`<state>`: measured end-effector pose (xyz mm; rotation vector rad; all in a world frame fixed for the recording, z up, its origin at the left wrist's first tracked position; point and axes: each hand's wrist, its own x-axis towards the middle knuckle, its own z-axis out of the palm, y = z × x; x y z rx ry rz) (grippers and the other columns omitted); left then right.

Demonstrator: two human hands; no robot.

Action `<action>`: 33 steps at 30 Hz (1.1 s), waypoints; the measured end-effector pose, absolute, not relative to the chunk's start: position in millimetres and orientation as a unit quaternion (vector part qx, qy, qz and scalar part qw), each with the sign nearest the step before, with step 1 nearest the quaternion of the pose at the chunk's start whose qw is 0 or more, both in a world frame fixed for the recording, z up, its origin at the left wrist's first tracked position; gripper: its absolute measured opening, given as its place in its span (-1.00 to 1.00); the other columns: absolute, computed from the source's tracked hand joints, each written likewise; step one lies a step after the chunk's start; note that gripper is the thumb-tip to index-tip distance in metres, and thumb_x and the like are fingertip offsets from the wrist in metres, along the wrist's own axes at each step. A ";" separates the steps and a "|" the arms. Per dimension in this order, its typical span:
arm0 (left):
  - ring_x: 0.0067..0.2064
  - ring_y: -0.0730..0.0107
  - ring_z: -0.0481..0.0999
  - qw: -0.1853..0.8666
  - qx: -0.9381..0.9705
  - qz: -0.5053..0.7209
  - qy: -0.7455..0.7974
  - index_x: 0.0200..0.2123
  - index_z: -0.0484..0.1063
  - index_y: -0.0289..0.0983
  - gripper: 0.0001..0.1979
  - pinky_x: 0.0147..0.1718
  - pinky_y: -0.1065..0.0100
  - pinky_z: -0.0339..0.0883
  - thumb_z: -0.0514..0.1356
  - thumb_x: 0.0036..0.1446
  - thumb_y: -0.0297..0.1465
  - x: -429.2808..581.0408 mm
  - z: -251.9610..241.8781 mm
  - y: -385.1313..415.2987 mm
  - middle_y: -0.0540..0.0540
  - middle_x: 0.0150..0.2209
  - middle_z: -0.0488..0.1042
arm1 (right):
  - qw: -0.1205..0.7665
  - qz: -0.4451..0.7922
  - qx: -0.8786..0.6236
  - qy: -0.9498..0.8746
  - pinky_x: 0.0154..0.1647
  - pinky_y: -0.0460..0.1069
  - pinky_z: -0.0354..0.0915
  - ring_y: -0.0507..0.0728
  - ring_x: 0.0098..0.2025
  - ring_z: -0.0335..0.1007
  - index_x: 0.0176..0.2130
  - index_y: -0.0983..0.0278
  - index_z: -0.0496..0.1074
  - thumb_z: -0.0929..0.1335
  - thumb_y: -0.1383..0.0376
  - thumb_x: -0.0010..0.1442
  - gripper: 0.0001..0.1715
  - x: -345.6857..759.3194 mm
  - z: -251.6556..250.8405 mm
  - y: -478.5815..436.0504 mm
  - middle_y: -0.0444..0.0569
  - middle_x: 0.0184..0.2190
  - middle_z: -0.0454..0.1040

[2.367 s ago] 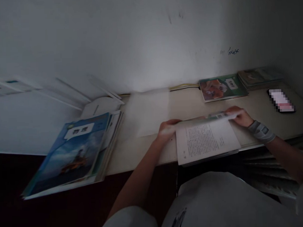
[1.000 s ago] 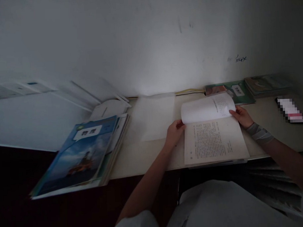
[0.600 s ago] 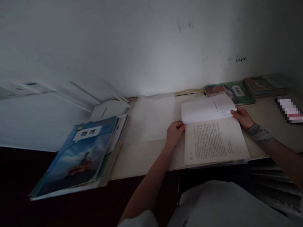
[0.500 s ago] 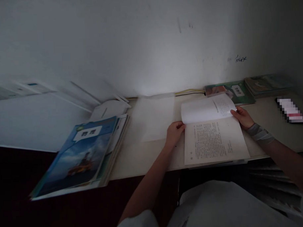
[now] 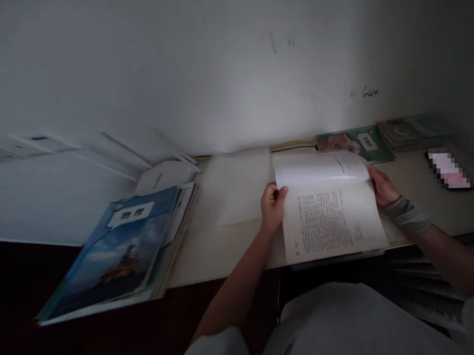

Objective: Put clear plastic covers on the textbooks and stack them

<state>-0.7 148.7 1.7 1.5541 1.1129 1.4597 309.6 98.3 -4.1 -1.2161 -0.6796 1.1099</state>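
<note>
An open book (image 5: 332, 221) with printed pages lies on the pale desk (image 5: 224, 245) in front of me. My left hand (image 5: 272, 204) is closed on the book's left edge, thumb over the lifted upper page (image 5: 318, 169). At the book's right edge my right hand (image 5: 383, 185), with a grey wrap on its wrist, grips the pages. The upper page curves away toward the wall.
A stack of books with a blue cover (image 5: 115, 249) overhangs the desk's left front edge. A loose white sheet (image 5: 237, 185) lies beside the open book. A green book (image 5: 352, 142), another stack (image 5: 410, 127) and a phone (image 5: 449, 170) lie at the right, by the wall.
The book went from nearly shut to open. The upper page has since been lifted further back and flatter, and my left hand has moved up its left edge.
</note>
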 end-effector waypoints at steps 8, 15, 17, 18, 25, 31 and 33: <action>-0.48 0.50 0.22 0.372 0.538 0.572 0.495 -0.52 0.27 -0.24 -0.77 -0.47 0.45 0.14 0.22 0.05 -0.27 10.0 -2.2 138.0 0.09 -0.55 0.22 | 0.628 0.412 -0.592 -0.292 -0.43 0.02 0.36 0.16 -0.36 0.46 -0.34 0.19 0.44 0.36 -0.21 -0.02 -0.45 305.1 1.2 67.7 -0.09 -0.44 0.52; -0.51 0.50 0.25 0.480 0.515 0.446 0.552 -0.51 0.32 -0.25 -0.75 -0.53 0.44 0.16 0.21 0.01 -0.20 2.9 -21.7 144.2 0.06 -0.56 0.28 | 0.531 0.497 -0.542 -0.420 -0.33 0.06 0.42 0.19 -0.25 0.50 -0.06 0.14 0.39 0.46 -0.02 -0.02 -0.44 297.8 5.3 40.1 -0.02 -0.15 0.55; -0.50 0.49 0.26 0.485 0.527 0.435 0.545 -0.52 0.30 -0.25 -0.71 -0.53 0.44 0.17 0.22 0.01 -0.16 2.1 -21.9 147.6 0.04 -0.55 0.28 | 0.516 0.501 -0.551 -0.423 -0.32 0.08 0.43 0.20 -0.27 0.50 -0.10 0.17 0.39 0.44 -0.03 -0.01 -0.45 299.7 3.2 43.4 0.00 -0.19 0.56; -0.49 0.48 0.27 0.482 0.537 0.436 0.538 -0.51 0.31 -0.25 -0.70 -0.52 0.44 0.18 0.22 0.01 -0.15 2.4 -21.1 150.4 0.03 -0.54 0.29 | 0.512 0.488 -0.564 -0.426 -0.32 0.09 0.42 0.21 -0.28 0.50 -0.12 0.19 0.40 0.43 -0.04 0.00 -0.47 301.1 1.4 48.0 0.00 -0.22 0.56; -0.40 0.47 0.33 0.464 0.517 0.530 0.486 -0.40 0.32 -0.25 -0.70 -0.42 0.44 0.24 0.30 -0.07 -0.18 10.3 -11.3 190.2 0.02 -0.44 0.33 | 0.379 0.290 -0.710 -0.518 -0.34 0.08 0.34 0.25 -0.33 0.45 -0.34 0.26 0.41 0.42 0.02 0.00 -0.62 314.6 -10.8 98.0 0.04 -0.44 0.53; -0.41 0.47 0.34 0.488 0.487 0.590 0.420 -0.41 0.30 -0.24 -0.66 -0.38 0.40 0.26 0.28 -0.11 -0.13 11.6 -2.6 203.9 0.01 -0.44 0.35 | 0.406 0.160 -0.699 -0.567 -0.21 0.10 0.32 0.18 -0.32 0.41 -0.29 0.19 0.39 0.41 0.01 0.00 -0.64 323.6 -6.9 121.8 -0.02 -0.38 0.48; -0.38 0.44 0.37 0.476 0.495 0.599 0.411 -0.39 0.29 -0.23 -0.64 -0.34 0.37 0.29 0.29 -0.11 -0.11 11.1 -2.5 199.3 -0.01 -0.40 0.37 | 0.451 0.180 -0.678 -0.552 -0.20 0.10 0.32 0.17 -0.33 0.39 -0.40 0.19 0.36 0.41 -0.05 -0.02 -0.61 325.3 -6.4 128.3 -0.03 -0.41 0.46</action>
